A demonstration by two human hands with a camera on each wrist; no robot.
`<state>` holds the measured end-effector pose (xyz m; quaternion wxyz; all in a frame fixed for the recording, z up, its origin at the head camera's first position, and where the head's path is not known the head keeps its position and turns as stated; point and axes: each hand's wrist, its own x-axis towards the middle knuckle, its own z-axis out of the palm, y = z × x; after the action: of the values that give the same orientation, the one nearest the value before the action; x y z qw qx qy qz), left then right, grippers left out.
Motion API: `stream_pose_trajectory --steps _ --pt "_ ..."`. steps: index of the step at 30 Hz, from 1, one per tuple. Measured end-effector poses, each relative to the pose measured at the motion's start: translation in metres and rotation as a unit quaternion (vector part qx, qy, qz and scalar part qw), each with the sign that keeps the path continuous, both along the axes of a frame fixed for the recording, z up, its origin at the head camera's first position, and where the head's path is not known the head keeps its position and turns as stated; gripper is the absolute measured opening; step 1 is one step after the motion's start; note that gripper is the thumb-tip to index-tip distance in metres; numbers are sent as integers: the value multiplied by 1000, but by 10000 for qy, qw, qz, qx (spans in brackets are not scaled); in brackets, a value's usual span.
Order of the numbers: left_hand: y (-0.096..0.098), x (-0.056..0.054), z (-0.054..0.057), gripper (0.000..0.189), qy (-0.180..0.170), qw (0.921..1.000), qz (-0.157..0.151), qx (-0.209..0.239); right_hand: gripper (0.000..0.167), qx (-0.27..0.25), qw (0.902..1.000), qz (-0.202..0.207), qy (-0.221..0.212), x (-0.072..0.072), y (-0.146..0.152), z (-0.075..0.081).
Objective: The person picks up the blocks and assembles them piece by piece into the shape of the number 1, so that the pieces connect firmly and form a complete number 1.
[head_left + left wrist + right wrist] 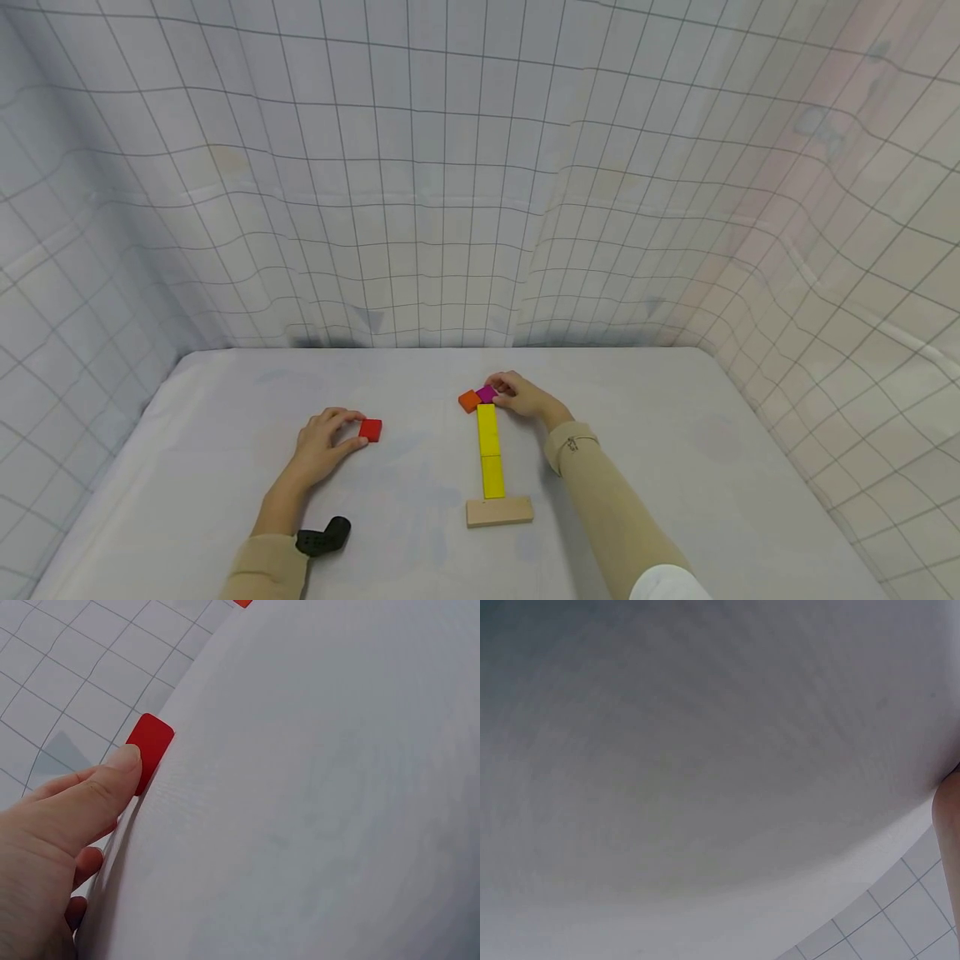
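Observation:
In the head view, my left hand [321,446] pinches a small red square block [371,430] between thumb and fingers at the table's left. The left wrist view shows my thumb against the same red block [154,746]. Farther right, my right hand [522,395] holds a purple block [487,394] by its sides. An orange block [469,401] lies turned at an angle, touching the purple one. Just below them, two yellow blocks [491,450] form a line end to end, with a plain wooden block [499,512] crosswise at its near end.
A white cloth-covered table [405,533] carries everything. Behind it and along both sides hangs a white curtain with a dark grid [465,208]. A black wrist-worn device [324,537] sticks out beside the left sleeve. The right wrist view shows mostly white cloth [705,787].

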<state>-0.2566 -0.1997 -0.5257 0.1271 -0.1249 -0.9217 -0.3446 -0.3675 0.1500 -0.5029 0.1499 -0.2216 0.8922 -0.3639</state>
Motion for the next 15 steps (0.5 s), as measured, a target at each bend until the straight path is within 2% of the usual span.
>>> stream_pose_trajectory --steps 9,15 --pt "2 0 0 32 -58 9999 67 124 28 -18 10000 -16 -37 1 1 1" --pt "4 0 2 36 -274 9979 182 556 28 -13 10000 86 25 1 1 1"
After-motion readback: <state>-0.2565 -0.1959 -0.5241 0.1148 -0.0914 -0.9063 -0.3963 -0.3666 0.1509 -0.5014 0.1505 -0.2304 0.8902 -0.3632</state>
